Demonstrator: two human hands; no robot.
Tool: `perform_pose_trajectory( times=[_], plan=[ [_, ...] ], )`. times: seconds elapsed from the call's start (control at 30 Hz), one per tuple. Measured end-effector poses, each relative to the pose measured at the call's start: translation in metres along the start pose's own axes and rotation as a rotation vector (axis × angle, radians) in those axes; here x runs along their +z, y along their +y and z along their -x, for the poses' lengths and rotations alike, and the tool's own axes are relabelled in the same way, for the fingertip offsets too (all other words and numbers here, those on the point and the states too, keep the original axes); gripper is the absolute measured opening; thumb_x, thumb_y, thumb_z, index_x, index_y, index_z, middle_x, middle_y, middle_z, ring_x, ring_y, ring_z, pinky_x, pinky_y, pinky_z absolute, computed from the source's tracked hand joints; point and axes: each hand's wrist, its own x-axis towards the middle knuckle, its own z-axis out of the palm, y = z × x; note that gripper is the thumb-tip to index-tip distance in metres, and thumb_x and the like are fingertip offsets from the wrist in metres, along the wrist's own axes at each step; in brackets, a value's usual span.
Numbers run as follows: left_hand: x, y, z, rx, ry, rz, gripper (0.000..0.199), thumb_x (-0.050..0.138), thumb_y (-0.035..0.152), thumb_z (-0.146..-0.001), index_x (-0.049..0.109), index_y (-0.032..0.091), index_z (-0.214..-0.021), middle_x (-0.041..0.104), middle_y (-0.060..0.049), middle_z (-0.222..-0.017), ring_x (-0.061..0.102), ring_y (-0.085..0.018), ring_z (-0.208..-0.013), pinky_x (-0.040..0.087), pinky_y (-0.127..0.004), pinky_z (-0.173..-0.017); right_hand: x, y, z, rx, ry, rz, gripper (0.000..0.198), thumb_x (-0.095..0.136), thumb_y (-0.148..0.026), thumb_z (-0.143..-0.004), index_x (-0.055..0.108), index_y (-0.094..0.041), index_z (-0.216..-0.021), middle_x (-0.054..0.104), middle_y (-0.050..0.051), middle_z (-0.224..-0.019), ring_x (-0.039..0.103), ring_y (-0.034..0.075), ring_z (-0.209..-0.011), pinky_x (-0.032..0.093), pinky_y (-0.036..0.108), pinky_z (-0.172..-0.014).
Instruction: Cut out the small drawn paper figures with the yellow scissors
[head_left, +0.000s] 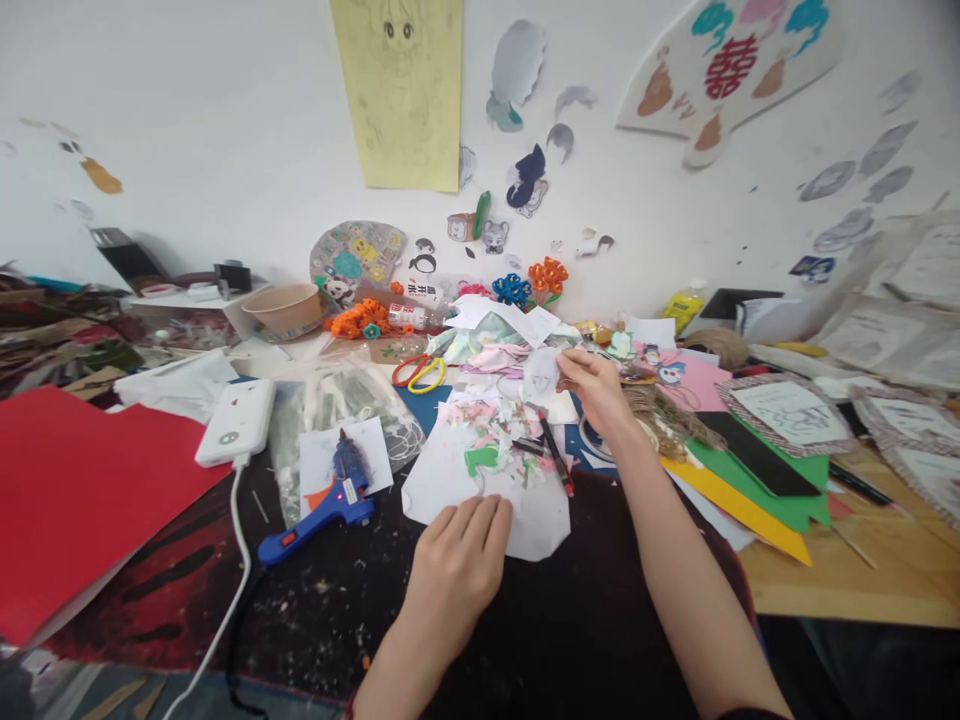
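My right hand (pixel 598 388) is raised over the back of the work area, thumb and fingers pinching a small pale paper cutout (pixel 541 371) with faint lines on it. My left hand (pixel 459 548) is curled at the front edge of a white paper sheet (pixel 435 480). Its fingertips are hidden beneath the knuckles, so I cannot see what they grip, if anything. Paper scraps, among them a green piece (pixel 481 459), lie on the sheet. A dark marker with red ends (pixel 555 455) rests across its right side.
A blue glue gun (pixel 322 520) lies on a white card at left, beside a white power bank (pixel 237 422) with a cable. Red and yellow-handled scissors (pixel 418 374) lie behind. Red paper (pixel 82 500) covers the far left; coloured sheets (pixel 750 480) and twine (pixel 667 415) lie right.
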Motion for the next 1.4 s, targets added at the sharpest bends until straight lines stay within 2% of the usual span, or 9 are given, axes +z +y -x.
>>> perform_pose_trajectory(
  times=[0.17, 0.27, 0.47, 0.6, 0.73, 0.9, 1.17, 1.3, 1.4],
  plan=[
    [0.016, -0.008, -0.016, -0.385, 0.254, 0.228, 0.019, 0.057, 0.007, -0.094, 0.068, 0.016, -0.106, 0.077, -0.006, -0.099, 0.073, -0.016, -0.085, 0.054, -0.025, -0.076, 0.002, 0.0, 0.0, -0.011, -0.004, -0.023, 0.025, 0.086, -0.039, -0.068, 0.076, -0.02, -0.08, 0.06, -0.003, -0.068, 0.05, 0.009, -0.058, 0.046, 0.022, -0.054],
    [0.02, -0.016, -0.027, -0.677, 0.314, 0.437, 0.003, 0.065, 0.018, -0.091, 0.068, 0.018, -0.09, 0.073, -0.001, -0.08, 0.069, -0.013, -0.068, 0.052, -0.023, -0.067, 0.006, 0.0, 0.002, 0.002, -0.03, -0.049, 0.026, 0.086, -0.041, -0.069, 0.076, -0.02, -0.081, 0.061, -0.002, -0.068, 0.05, 0.009, -0.058, 0.046, 0.023, -0.054],
    [0.015, -0.038, -0.042, -0.98, 0.374, 0.748, 0.015, 0.072, 0.031, -0.084, 0.072, 0.017, -0.081, 0.07, -0.001, -0.076, 0.062, -0.014, -0.07, 0.048, -0.023, -0.065, 0.021, 0.0, 0.009, 0.081, -0.131, -0.109, 0.032, 0.087, -0.047, -0.066, 0.075, -0.023, -0.083, 0.065, -0.001, -0.073, 0.057, 0.012, -0.064, 0.05, 0.026, -0.06],
    [0.021, -0.049, -0.05, -1.011, 0.466, 0.809, 0.018, 0.073, 0.034, -0.084, 0.073, 0.017, -0.077, 0.067, -0.002, -0.08, 0.057, -0.013, -0.073, 0.045, -0.023, -0.065, 0.03, 0.0, 0.015, 0.124, -0.19, -0.141, 0.033, 0.088, -0.047, -0.064, 0.074, -0.023, -0.083, 0.069, 0.001, -0.078, 0.061, 0.015, -0.068, 0.051, 0.028, -0.063],
    [0.037, -0.05, -0.054, -1.078, 0.531, 0.849, 0.02, 0.068, 0.034, -0.086, 0.075, 0.015, -0.089, 0.07, -0.004, -0.083, 0.062, -0.014, -0.073, 0.048, -0.024, -0.064, 0.035, -0.001, 0.018, 0.124, -0.234, -0.19, 0.034, 0.089, -0.048, -0.063, 0.073, -0.024, -0.081, 0.068, 0.001, -0.078, 0.059, 0.015, -0.07, 0.049, 0.028, -0.064],
    [0.045, -0.042, -0.054, -1.118, 0.512, 0.839, 0.025, 0.072, 0.035, -0.084, 0.074, 0.012, -0.093, 0.074, -0.007, -0.079, 0.068, -0.017, -0.07, 0.052, -0.025, -0.06, 0.041, -0.002, 0.022, 0.106, -0.318, -0.246, 0.036, 0.089, -0.052, -0.06, 0.069, -0.026, -0.074, 0.057, -0.001, -0.071, 0.051, 0.014, -0.063, 0.041, 0.028, -0.056],
    [0.037, -0.03, -0.054, -0.892, 0.471, 0.726, 0.017, 0.065, 0.03, -0.09, 0.077, 0.019, -0.094, 0.077, -0.007, -0.094, 0.067, -0.017, -0.08, 0.048, -0.026, -0.062, 0.046, 0.017, 0.033, 0.035, -0.296, -0.273, 0.043, 0.075, -0.066, -0.068, 0.056, -0.028, -0.06, 0.046, 0.0, -0.064, 0.04, 0.017, -0.057, 0.036, 0.032, -0.053],
    [0.036, -0.028, -0.054, -0.812, 0.471, 0.734, 0.018, 0.064, 0.03, -0.091, 0.079, 0.021, -0.096, 0.079, -0.008, -0.1, 0.07, -0.021, -0.093, 0.052, -0.029, -0.068, 0.05, 0.017, 0.031, 0.043, -0.297, -0.244, 0.037, 0.083, -0.061, -0.062, 0.063, -0.03, -0.065, 0.054, 0.0, -0.072, 0.047, 0.016, -0.061, 0.042, 0.032, -0.057],
    [0.036, -0.028, -0.053, -0.813, 0.437, 0.78, 0.019, 0.064, 0.03, -0.091, 0.08, 0.021, -0.098, 0.08, -0.008, -0.1, 0.073, -0.022, -0.088, 0.054, -0.029, -0.066, 0.055, 0.015, 0.03, 0.055, -0.296, -0.206, 0.031, 0.085, -0.056, -0.064, 0.07, -0.029, -0.072, 0.064, 0.002, -0.084, 0.058, 0.018, -0.072, 0.049, 0.034, -0.068]
  ],
)
